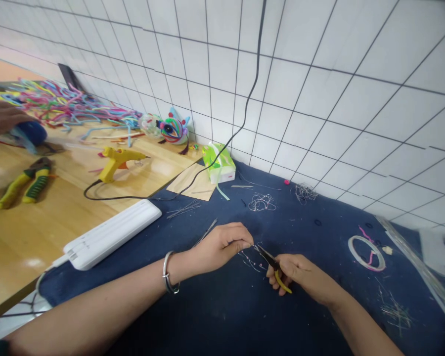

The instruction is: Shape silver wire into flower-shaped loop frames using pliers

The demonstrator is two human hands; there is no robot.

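My left hand, a silver bangle on its wrist, pinches a thin piece of wire between thumb and fingertips. Wrapped around yellow-handled pliers is my right hand. The dark jaws of the pliers point up and left and meet the wire close to my left fingertips; whether they are closed on it I cannot tell. Just below the fingertips, thin strands with small pinkish beads show over the dark blue cloth.
Behind my hands lie wire coils and a tissue pack. A white power strip, a yellow glue gun and larger pliers lie left. Another person's hand is far left. A tape ring lies right.
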